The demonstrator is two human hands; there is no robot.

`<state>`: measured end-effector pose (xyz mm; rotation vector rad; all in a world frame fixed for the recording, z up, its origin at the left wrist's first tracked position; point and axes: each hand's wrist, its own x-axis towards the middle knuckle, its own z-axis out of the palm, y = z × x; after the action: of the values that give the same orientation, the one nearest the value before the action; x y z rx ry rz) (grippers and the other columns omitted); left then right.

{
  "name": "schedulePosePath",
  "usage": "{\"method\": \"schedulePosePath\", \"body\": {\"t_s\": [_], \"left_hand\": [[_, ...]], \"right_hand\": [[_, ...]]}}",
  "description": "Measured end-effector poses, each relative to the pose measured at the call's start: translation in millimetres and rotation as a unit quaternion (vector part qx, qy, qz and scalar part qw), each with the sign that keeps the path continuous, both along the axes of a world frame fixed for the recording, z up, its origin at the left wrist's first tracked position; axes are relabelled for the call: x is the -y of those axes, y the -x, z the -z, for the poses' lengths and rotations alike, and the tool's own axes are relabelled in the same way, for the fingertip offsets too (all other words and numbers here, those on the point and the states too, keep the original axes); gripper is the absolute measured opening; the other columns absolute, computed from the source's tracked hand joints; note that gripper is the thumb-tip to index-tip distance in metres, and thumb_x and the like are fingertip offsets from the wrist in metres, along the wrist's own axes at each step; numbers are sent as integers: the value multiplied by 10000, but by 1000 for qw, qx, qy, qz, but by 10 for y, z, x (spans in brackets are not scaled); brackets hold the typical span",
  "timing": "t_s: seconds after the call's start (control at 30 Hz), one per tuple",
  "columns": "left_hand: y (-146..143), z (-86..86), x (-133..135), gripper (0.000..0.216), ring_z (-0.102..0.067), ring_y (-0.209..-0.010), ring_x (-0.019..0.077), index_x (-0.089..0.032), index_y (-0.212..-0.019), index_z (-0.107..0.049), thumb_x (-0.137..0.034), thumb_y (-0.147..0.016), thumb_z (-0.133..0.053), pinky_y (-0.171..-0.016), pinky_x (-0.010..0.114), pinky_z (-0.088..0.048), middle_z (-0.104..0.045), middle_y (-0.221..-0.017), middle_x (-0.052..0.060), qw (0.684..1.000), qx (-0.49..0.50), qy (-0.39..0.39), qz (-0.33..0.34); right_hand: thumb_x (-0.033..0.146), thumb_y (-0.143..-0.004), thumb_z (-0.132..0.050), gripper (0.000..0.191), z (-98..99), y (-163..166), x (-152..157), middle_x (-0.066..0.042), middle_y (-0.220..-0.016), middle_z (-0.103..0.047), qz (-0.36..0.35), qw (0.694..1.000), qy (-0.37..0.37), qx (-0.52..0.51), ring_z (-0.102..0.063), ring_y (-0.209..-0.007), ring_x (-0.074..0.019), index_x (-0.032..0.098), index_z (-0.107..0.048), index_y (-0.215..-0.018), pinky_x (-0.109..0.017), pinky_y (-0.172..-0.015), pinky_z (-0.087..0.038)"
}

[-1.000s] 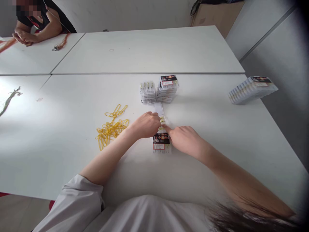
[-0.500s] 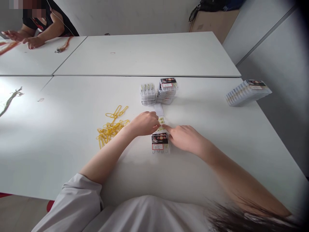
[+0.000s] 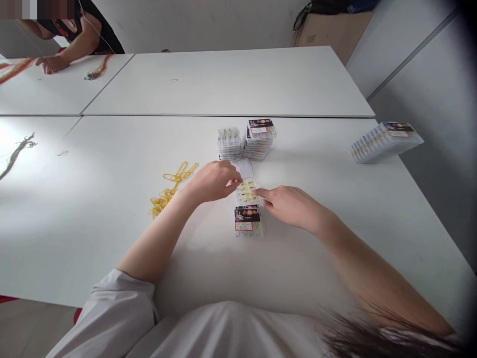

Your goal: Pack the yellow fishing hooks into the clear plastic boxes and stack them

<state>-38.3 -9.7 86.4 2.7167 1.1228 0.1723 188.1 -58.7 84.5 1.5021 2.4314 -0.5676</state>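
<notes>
A small clear packet (image 3: 247, 191) with yellow-green pieces inside lies on the white table (image 3: 316, 199). My left hand (image 3: 214, 180) is curled, its fingertips pinching the packet's left edge. My right hand (image 3: 288, 205) rests beside it, its index finger stretched onto the packet's right side and the other fingers curled. A packet with a black and red label (image 3: 247, 220) lies just below, near my right hand. A white card (image 3: 246, 168) lies just beyond the packet.
Two stacks of the same packets (image 3: 245, 139) stand behind my hands. A heap of yellow rubber bands (image 3: 172, 189) lies to the left. A leaning row of packets (image 3: 385, 141) sits at the table's right edge. Another person's hands (image 3: 48, 63) work at the far left table.
My left hand has shifted up and left, uncovering the clear packet. My right index finger has slid along its right side. The person at the far left has moved their hands.
</notes>
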Motion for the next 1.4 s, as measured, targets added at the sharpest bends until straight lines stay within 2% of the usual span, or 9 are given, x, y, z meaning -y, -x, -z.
{"method": "schedulePosePath", "body": {"t_s": [0.17, 0.43, 0.73, 0.97, 1.1, 1.3, 1.4], "left_hand": [[-8, -2, 5, 319, -627, -781, 197, -223, -988, -781, -288, -965, -469, -627, 315, -394, -741, -850, 54, 1000, -27, -4, -6], [-18, -15, 16, 330, -636, -797, 198, -227, -1008, -780, -299, -972, -460, -628, 309, -387, -741, -865, 60, 999, -44, 0, -13], [-49, -27, 30, 327, -646, -813, 206, -222, -1011, -775, -291, -973, -458, -642, 312, -409, -740, -862, 63, 998, -58, 10, -10], [-52, -13, 34, 307, -659, -842, 198, -213, -984, -769, -283, -958, -472, -705, 296, -455, -738, -851, 71, 999, -41, 18, 0], [-65, -9, 41, 318, -661, -859, 202, -213, -994, -772, -269, -958, -461, -704, 304, -448, -742, -884, 69, 998, -55, 30, -7], [-71, -8, 37, 302, -656, -828, 197, -212, -961, -768, -262, -938, -471, -710, 299, -457, -733, -850, 72, 999, -48, 22, -4], [-68, -24, 40, 306, -650, -791, 192, -214, -943, -763, -267, -930, -462, -698, 297, -459, -736, -855, 70, 998, -52, 28, -18]], "right_hand": [[210, -984, -361, 496, 31, 24, -2, -51, -783, -727, -6, 1000, 3, 12, -671, -662, -235, 303, -546, -1434, -295, -547, -330], [208, -981, -371, 455, 58, 34, 0, -42, -766, -723, -11, 1000, -14, 2, -670, -639, -237, 300, -580, -1375, -303, -533, -320], [202, -987, -376, 411, 43, 56, 8, -46, -762, -724, -14, 1000, -16, 8, -684, -646, -231, 271, -589, -1332, -292, -533, -310], [152, -986, -338, 442, 101, 114, 2, -53, -685, -702, -28, 998, -38, 47, -683, -623, -250, 221, -532, -1378, -297, -529, -297], [134, -983, -347, 403, 115, 159, -7, -57, -675, -698, -29, 997, -41, 59, -686, -630, -241, 211, -554, -1320, -288, -542, -303], [173, -976, -375, 381, 103, 100, -42, -44, -777, -731, -3, 1000, -29, 4, -670, -663, -213, 273, -612, -1256, -280, -564, -317], [227, -979, -399, 340, 82, 56, -81, -37, -826, -739, 53, 997, -29, -43, -651, -672, -198, 268, -610, -1242, -277, -573, -335]]}}
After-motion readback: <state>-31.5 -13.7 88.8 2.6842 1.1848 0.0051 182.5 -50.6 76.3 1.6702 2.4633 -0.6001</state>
